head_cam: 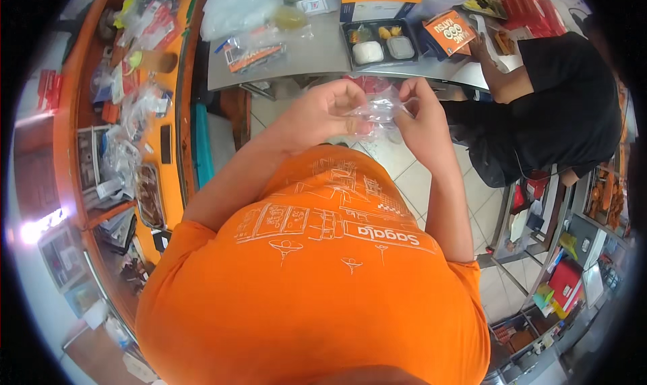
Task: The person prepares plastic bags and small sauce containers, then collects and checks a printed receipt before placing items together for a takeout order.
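Between both hands, in front of my belly, is a clear plastic bag (380, 109) with something pinkish showing at its lower left. My left hand (328, 109) grips its left side with bent fingers. My right hand (420, 117) pinches the opposite side between thumb and fingers. Just beyond, on the steel table (318, 56), an open black meal box (379, 43) holds white rice, a lidded cup and some yellow pieces. An orange and dark blue carton (447, 33) stands to its right, touched by a co-worker's hand.
A co-worker in black (561, 112) leans over the table at the right. Plastic bags (242, 11) and an orange-printed packet (255, 56) lie at the table's left. An orange shelf (174, 81) with wrapped goods and a brown-filled tray (150, 195) runs along the left.
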Action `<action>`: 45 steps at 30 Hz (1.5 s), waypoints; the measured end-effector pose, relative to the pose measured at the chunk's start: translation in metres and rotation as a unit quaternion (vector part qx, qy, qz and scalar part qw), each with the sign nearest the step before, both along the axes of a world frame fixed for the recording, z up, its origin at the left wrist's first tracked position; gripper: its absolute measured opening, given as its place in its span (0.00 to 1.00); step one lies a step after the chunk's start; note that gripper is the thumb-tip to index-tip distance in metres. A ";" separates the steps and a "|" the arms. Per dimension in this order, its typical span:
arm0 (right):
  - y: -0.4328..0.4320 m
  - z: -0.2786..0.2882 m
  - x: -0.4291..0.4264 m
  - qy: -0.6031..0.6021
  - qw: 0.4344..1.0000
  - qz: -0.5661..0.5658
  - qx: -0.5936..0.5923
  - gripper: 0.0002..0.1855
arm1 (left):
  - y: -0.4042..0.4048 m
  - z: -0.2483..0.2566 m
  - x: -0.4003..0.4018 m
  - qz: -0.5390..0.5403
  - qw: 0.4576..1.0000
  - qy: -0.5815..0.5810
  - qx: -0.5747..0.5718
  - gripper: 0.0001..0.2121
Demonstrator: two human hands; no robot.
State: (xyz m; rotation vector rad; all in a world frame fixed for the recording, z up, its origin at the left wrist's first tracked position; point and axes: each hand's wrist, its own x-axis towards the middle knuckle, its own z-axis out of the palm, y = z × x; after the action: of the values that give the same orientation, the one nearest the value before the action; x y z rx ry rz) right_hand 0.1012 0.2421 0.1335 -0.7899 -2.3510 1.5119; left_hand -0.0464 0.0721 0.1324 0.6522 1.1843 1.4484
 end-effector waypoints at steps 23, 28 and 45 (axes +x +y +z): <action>-0.065 0.060 -0.045 -0.095 0.903 0.246 0.339 0.13 | -0.095 0.046 -0.057 -0.023 0.719 0.694 0.020 0.04; -0.091 0.082 -0.090 0.009 0.854 0.340 0.393 0.13 | -0.148 0.069 -0.107 -0.001 0.684 0.728 0.051 0.05; -0.213 0.141 -0.254 0.081 0.912 0.285 -0.283 0.17 | -0.245 0.148 -0.249 0.012 0.919 0.235 -0.317 0.07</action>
State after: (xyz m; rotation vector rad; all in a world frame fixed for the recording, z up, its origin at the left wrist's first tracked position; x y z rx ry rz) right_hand -0.1528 0.0295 0.2742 -0.0284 -2.1260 2.4497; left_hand -0.2952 -0.1733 0.2799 0.5325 1.9268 0.8478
